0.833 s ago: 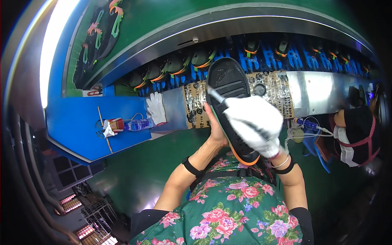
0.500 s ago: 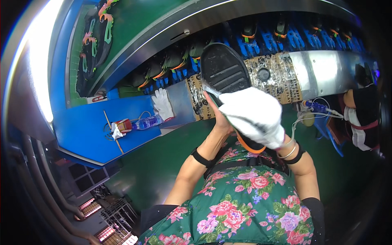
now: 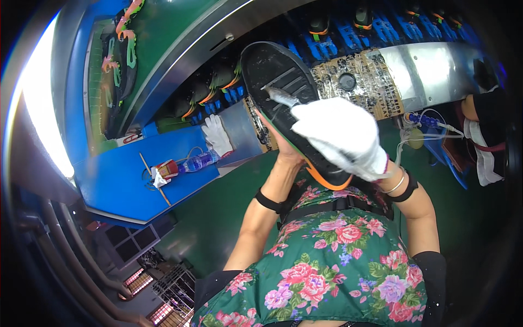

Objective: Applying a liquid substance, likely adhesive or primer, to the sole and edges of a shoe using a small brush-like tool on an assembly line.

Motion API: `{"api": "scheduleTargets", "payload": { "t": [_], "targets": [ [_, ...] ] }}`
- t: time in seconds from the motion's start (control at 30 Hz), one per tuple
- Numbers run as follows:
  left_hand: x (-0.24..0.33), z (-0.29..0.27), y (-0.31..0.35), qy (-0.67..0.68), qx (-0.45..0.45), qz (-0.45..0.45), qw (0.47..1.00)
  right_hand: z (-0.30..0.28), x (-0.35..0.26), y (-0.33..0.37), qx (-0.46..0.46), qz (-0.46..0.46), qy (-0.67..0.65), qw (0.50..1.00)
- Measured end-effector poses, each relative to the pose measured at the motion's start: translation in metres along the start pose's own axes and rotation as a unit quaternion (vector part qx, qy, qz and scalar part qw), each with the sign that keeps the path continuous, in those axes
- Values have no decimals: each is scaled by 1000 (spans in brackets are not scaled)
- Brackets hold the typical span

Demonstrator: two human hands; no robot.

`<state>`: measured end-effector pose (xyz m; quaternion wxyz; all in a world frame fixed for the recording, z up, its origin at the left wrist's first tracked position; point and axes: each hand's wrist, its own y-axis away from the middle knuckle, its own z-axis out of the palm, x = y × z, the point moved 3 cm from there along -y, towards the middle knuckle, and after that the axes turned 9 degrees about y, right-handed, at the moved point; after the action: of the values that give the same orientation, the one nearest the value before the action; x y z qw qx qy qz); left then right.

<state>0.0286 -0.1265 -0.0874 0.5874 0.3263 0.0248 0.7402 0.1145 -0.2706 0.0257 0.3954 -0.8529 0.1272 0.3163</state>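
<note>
A black shoe sole with an orange edge at its near end is tilted up in front of me. My bare left hand grips it from underneath along its left side, most of the fingers hidden behind it. On my right hand is a white glove, closed around a brush whose tip lies over the ridged middle of the sole. The brush's handle is hidden inside the glove.
Beyond the sole runs a metal ledge partly covered with taped cardboard. Behind it, shoe parts hang on blue holders. A blue table at left bears a white glove and a plastic bottle. Another person is at far right.
The brush has moved from the sole's left edge onto its ridged middle, my right hand turning with it. Sole and left hand appear slightly farther left as the view shifted.
</note>
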Motion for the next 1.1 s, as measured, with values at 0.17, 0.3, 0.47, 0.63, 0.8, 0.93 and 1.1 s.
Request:
{"api": "scheduleTargets", "payload": {
  "t": [0.17,0.3,0.47,0.63,0.8,0.93,1.1],
  "targets": [
    [5,16,-1,104,-118,-91,983,-1,-5,3,-15,1,-83,996],
    [16,31,1,4,56,-20,998,-5,2,3,0,9,-41,999],
    [10,17,-7,129,-95,-166,973,6,-12,13,-35,-35,-28,998],
    [25,23,-18,106,-193,-104,970,-3,2,12,-18,26,-28,999],
    [29,26,-22,139,-215,-119,959,9,-10,20,-49,-27,-48,997],
    [40,32,-28,94,-240,-73,963,-1,0,16,-9,25,-92,995],
    [43,32,-27,112,-145,-52,982,2,-11,21,-38,9,-96,995]
  ]
}}
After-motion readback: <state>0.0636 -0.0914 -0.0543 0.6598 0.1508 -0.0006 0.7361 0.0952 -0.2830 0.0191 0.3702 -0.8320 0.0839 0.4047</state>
